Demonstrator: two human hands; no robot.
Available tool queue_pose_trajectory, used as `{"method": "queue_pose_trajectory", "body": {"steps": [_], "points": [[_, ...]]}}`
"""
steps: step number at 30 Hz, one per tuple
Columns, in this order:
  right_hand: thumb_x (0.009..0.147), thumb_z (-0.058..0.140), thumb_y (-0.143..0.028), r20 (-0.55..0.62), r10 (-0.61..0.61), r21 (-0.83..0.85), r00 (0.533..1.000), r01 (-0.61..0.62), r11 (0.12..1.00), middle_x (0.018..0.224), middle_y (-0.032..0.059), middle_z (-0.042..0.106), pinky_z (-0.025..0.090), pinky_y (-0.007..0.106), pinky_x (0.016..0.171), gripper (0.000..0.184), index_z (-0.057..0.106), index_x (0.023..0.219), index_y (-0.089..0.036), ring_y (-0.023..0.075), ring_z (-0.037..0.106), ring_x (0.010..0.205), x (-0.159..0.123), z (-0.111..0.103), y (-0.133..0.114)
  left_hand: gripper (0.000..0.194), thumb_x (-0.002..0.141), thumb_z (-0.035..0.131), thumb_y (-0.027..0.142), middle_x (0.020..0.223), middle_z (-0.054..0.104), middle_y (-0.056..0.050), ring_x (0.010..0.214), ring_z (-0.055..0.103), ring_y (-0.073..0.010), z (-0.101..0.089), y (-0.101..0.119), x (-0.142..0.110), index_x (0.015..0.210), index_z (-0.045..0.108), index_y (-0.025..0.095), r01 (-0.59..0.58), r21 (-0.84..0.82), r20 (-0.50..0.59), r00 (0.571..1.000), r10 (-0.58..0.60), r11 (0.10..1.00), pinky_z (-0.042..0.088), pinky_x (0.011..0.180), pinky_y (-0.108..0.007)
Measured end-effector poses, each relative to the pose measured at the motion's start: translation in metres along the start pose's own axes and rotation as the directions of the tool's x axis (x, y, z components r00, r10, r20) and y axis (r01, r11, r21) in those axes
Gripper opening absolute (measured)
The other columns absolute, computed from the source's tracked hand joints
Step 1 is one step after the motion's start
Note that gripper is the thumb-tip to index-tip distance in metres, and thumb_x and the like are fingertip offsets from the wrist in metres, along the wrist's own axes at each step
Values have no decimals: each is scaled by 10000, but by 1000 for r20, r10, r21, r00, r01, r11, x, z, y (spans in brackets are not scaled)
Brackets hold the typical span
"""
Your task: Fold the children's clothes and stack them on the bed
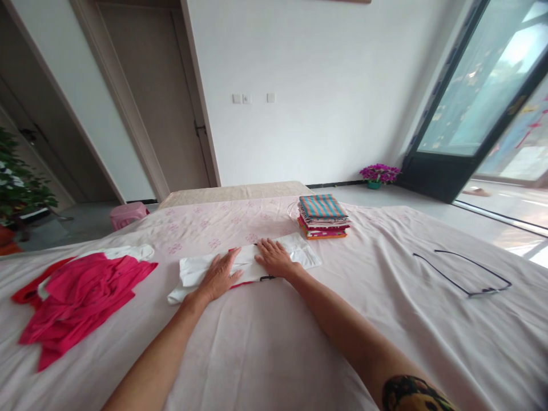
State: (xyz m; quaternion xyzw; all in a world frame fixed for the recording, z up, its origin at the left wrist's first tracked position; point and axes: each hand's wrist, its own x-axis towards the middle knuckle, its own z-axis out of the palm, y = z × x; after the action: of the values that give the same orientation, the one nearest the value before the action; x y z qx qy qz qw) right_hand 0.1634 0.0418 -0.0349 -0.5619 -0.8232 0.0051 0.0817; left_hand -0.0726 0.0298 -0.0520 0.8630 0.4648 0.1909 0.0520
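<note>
A white garment [194, 272] with bits of red and black print lies folded into a long strip across the pale sheet. My left hand [219, 275] rests flat on its left half, fingers stretched out. On the middle of the strip lies my right hand [276, 259], palm down with the fingers extended. The strip's right end [306, 251] reaches out beyond that hand. Behind this end stands a neat stack of folded cloths [324, 217], a blue and orange checked one on top.
Crumpled red clothes [85, 299] and some white cloth [132, 252] lie at the left. Eyeglasses [479, 290] rest on the sheet [257, 354] at the right. Beyond the bed are a pink stool [128, 214], purple flowers in a pot [379, 174] and a glass door [458, 108].
</note>
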Motion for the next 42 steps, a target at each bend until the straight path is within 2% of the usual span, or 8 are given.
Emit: {"method": "queue_pose_trajectory", "body": {"steps": [5,11,19,24,27,33,38,42], "points": [[1016,225,-509,-9,187,-23,982,-187,982,1607,116,266,182,482,1192,652,332,1542,-138,287,213,1491,-5,7,41,569,1012,263,449,1601,327,-89,1482,276,-228,-2,0,-1,1533,308,225,112,56,62,991,-116,992,180,1205,-501],[1008,256,-507,-33,367,-42,930,-368,929,1611,139,246,130,483,1201,673,321,1541,-102,283,179,1500,-25,4,74,587,989,303,533,1624,273,-58,1505,203,-284,-12,0,-15,1530,335,308,198,216,110,968,-226,956,157,1191,-548],[1007,305,-469,-64,447,-26,892,-450,893,1606,150,271,116,507,1186,641,325,1528,-95,274,196,1486,-41,0,81,641,959,348,588,1615,286,-120,1478,247,-364,-25,-15,-52,1533,335,304,319,356,43,933,-356,879,187,1151,-596],[1003,355,-346,-108,493,47,863,-491,870,1449,128,515,242,404,1131,426,580,1323,-178,245,400,1363,-45,-13,78,597,977,347,534,1607,304,-124,1470,281,-321,-26,-16,-70,1526,352,298,344,354,-3,930,-366,870,226,1144,-577],[1015,311,-352,-91,567,82,819,-561,824,1305,151,612,349,372,1034,431,678,1157,-178,262,497,1254,-45,-24,79,569,977,364,512,1584,353,-127,1448,321,-324,-26,-13,-74,1503,398,298,328,362,-51,942,-333,873,238,1131,-599],[899,555,-439,-29,726,120,687,-718,685,1333,227,561,419,417,966,506,603,1283,-114,349,492,1264,-30,-38,84,486,960,447,430,1520,457,-125,1440,338,-330,-28,-7,-74,1407,538,261,201,389,-230,966,-117,899,196,1166,-607],[772,680,-398,97,746,171,659,-749,640,1227,203,642,458,408,928,542,635,1240,-129,336,594,1163,-23,-49,95,507,985,416,434,1505,484,-90,1438,365,-263,-28,-1,-70,1435,494,212,-86,267,-131,983,125,960,297,1185,-487],[696,707,-335,128,742,227,658,-748,624,1190,198,657,484,397,878,522,666,1172,-125,346,612,1128,-26,-56,101,512,990,416,426,1480,514,-91,1386,445,-227,-27,0,-68,1437,481,185,-154,158,-96,981,170,975,371,1159,-433]]}}
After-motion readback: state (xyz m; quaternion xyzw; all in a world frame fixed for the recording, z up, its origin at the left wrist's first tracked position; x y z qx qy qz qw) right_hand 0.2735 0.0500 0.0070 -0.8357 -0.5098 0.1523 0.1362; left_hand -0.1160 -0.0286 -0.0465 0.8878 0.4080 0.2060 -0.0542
